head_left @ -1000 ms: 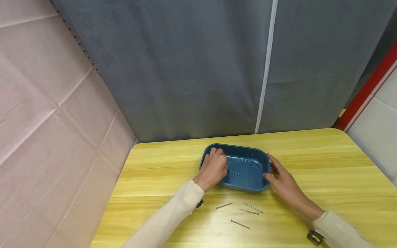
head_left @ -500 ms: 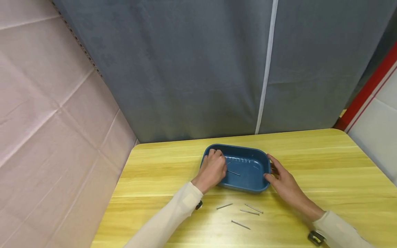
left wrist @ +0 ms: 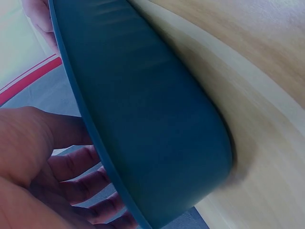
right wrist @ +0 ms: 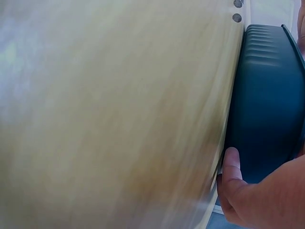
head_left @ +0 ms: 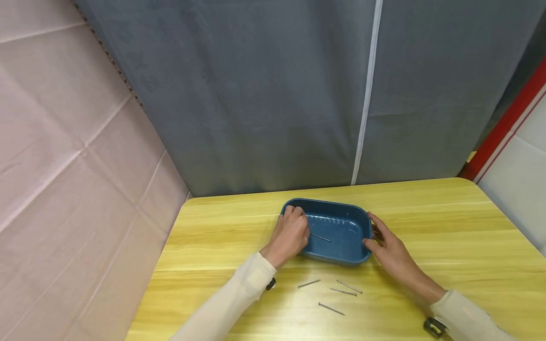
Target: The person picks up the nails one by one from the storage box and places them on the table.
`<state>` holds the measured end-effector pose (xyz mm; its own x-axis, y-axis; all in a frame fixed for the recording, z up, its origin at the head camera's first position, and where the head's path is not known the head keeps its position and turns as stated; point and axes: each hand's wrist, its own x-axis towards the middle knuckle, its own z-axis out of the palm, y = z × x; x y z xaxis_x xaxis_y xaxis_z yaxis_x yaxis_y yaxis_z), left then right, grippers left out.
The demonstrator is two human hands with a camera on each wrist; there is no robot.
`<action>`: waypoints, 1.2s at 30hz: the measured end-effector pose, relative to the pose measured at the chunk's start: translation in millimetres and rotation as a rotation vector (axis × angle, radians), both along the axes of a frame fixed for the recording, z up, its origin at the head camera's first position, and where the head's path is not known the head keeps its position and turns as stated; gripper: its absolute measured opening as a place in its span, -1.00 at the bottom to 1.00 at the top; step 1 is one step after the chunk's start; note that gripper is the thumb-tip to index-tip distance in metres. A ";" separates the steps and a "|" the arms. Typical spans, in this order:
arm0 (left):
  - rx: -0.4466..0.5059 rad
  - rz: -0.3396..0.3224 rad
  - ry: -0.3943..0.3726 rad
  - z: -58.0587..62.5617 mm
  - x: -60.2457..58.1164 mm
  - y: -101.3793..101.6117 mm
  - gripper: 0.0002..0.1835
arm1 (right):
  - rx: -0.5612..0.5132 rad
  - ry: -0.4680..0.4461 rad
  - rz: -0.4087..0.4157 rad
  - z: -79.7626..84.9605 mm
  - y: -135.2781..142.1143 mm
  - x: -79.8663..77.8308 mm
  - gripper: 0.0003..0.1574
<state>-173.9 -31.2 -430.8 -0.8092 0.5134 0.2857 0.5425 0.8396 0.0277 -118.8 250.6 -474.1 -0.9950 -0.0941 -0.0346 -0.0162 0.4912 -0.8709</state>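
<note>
A deep blue rectangular tray point(head_left: 337, 258) stands on the wooden table. My left hand point(head_left: 290, 233) reaches over its left end, fingers bent down inside. In the left wrist view the thumb and fingers of the left hand point(left wrist: 33, 157) pass behind the rim, which hides the fingertips; I cannot tell whether they pinch anything. One thin nail point(head_left: 321, 237) lies on the tray floor beside this hand. My right hand point(head_left: 390, 251) holds the tray's right end, thumb at the rim and fingers along the outer wall. In the right wrist view, a fingertip point(right wrist: 232, 155) touches the wall low down.
Several loose nails point(head_left: 331, 309) lie on the table point(head_left: 222, 237) in front of the tray. A grey curtain point(head_left: 256, 118) hangs behind the table's back edge. Pale pink cloth point(head_left: 77, 213) covers the left side, and a red and white panel point(head_left: 503, 132) stands at the right.
My left hand has shifted slightly to the left inside the tray's left end. The right hand, the tray and the nails on the table stay about where they were.
</note>
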 end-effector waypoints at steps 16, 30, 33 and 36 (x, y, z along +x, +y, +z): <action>-0.023 -0.008 0.011 4.4 4.4 1.5 -0.86 | -0.004 -0.013 0.002 2.0 -0.3 0.9 0.00; -0.018 -0.023 0.035 9.0 9.5 1.9 -0.86 | -0.001 -0.005 -0.004 2.1 0.3 0.4 0.00; -0.020 -0.024 0.035 10.2 10.3 2.7 -0.87 | -0.001 0.003 -0.006 0.9 0.5 0.5 0.00; -0.024 -0.022 0.034 10.7 10.8 3.3 -0.86 | -0.003 0.006 -0.007 0.0 0.8 0.5 0.00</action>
<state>-163.1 -27.9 -420.2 -0.7875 0.5383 0.3001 0.5614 0.8275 -0.0110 -118.4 251.4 -474.2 -0.9958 -0.0872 -0.0287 -0.0176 0.4886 -0.8723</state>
